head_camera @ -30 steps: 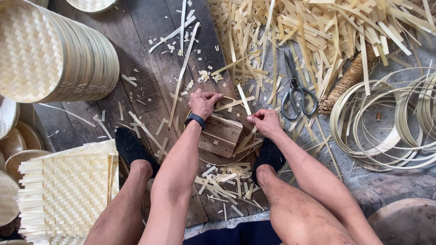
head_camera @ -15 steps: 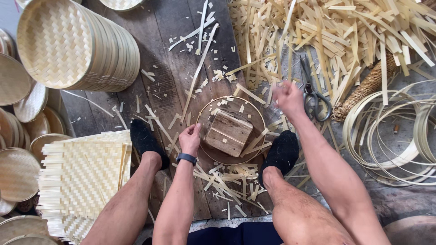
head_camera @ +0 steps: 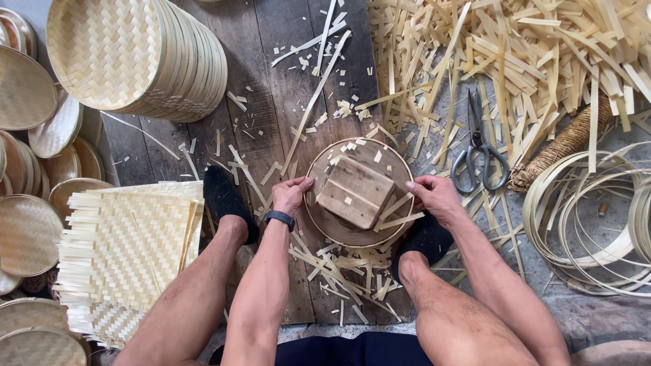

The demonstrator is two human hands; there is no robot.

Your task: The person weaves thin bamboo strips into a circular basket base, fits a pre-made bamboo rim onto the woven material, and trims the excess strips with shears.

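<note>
Both hands grip a round bamboo tray at frame centre.
Left hand point(head_camera: 291, 195) and right hand point(head_camera: 437, 198) curl fingers over the round tray point(head_camera: 339, 230) rim, steadying it beneath the wooden block point(head_camera: 356, 191).

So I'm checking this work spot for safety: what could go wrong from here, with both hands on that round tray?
1. The wooden block sits loose and tilted on the round tray; it may slide off if the left hand or right hand tips the rim.
2. Cut bamboo strips lie right by both hands, so splinters seem possible.
3. The scissors lie close beside the right hand, so it might brush the blades.
</note>
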